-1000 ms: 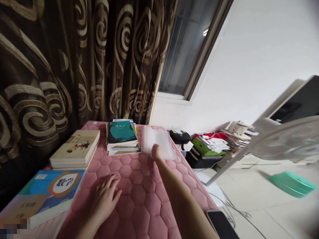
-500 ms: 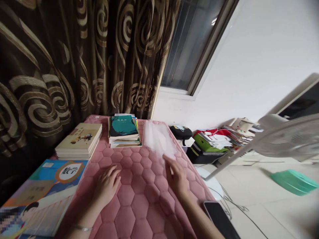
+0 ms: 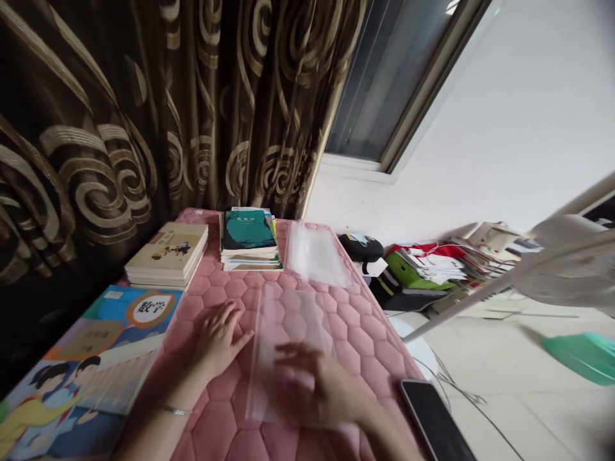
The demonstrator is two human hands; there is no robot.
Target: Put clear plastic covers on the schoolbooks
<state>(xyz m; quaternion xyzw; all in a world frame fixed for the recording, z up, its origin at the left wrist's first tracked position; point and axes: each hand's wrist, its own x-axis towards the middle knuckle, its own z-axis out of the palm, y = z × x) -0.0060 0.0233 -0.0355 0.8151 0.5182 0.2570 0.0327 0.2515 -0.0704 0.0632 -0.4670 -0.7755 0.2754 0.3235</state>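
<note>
A clear plastic book cover (image 3: 293,314) lies flat on the pink quilted pad (image 3: 230,410). Over its lower half is my right hand (image 3: 327,384), fingers stretched out and slightly blurred; whether they touch the plastic I cannot tell. My left hand (image 3: 218,342) rests open on the pad, just left of the cover, thumb pointing toward its edge. Farther back lies a pile of clear plastic covers (image 3: 319,256). To the left of my left hand is a blue maths textbook (image 3: 100,378) with cartoon children on its front.
Behind the textbook stands a stack of beige books (image 3: 166,253); a stack topped by a teal book (image 3: 247,230) is at the back. A phone (image 3: 435,416) lies at the right edge. Beyond are a white fan (image 3: 567,275), cables and a green plastic object (image 3: 583,358).
My right hand has come back from the pile toward me, and a single clear cover now lies on the pad. My left hand's thumb has spread. The view has shifted slightly.
</note>
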